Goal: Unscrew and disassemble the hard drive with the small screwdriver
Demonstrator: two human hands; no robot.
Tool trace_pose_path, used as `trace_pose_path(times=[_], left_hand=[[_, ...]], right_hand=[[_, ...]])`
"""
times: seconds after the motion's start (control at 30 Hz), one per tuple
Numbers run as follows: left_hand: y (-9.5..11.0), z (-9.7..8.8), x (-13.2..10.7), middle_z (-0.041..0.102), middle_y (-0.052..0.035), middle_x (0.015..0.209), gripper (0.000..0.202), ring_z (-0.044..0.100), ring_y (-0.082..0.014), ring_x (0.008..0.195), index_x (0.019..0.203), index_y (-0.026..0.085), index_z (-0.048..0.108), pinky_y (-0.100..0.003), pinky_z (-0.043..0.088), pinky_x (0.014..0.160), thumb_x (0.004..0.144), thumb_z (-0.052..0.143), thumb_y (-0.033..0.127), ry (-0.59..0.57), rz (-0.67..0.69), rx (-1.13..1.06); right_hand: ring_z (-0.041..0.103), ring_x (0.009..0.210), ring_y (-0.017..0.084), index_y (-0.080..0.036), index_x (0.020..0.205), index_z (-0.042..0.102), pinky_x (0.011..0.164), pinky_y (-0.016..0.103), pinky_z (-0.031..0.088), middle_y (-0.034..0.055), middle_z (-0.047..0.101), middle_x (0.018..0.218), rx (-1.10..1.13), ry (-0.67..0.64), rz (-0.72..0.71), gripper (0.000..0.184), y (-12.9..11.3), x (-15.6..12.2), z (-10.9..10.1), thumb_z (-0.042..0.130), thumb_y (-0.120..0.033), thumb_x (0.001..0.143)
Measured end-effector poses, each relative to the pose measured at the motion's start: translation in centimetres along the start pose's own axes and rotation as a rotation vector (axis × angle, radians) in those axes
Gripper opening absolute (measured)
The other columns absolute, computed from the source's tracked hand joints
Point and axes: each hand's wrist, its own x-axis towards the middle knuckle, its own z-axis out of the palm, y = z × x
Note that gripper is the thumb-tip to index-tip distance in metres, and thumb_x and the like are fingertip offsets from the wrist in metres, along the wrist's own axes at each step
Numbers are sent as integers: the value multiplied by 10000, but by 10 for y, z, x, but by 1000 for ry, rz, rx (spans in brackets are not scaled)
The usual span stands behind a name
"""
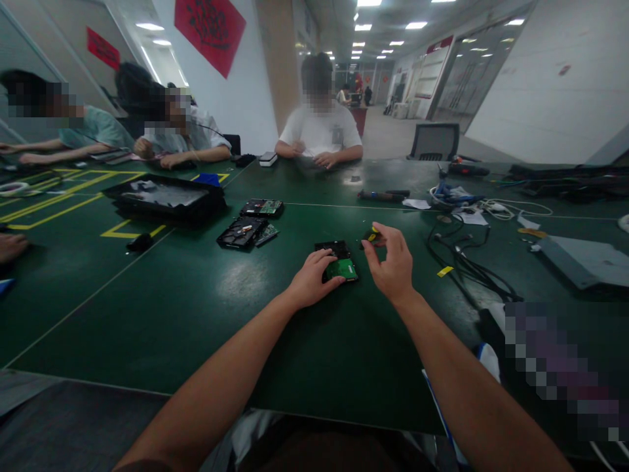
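On the green table a hard drive [344, 269] lies flat with its green circuit board facing up. My left hand [312, 278] grips its left side, with the thumb along the near edge and the fingers over the top. Just right of the drive, my right hand [392, 262] pinches a small yellow-and-black screwdriver [372, 236] between thumb and fingers, slightly above the table. Its tip is too small to make out. Farther left are an opened hard drive [240, 233], a loose circuit board [266, 235] and another drive [262, 208].
A black tray [164, 200] stands at left. Dark cables [462, 259], a white cord [515, 208] and a grey metal case [584, 262] lie at right. A screwdriver-like tool [382, 196] lies beyond my hands. Several people sit around the table, one [319, 128] opposite me.
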Motion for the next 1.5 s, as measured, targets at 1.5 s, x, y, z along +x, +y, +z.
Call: trace_pose_path(times=[1.5], left_hand=[[0,0,0,479,-149,1564,613,389,-327,1490,1404,199,573,-537,341,1229,911,666,550,-12,-14,11]], right_hand=[[662,1083,276,-276,1540,362,916,482,618,141,566,1379,43,49,9,624,13,-5,20,604,-305,965]])
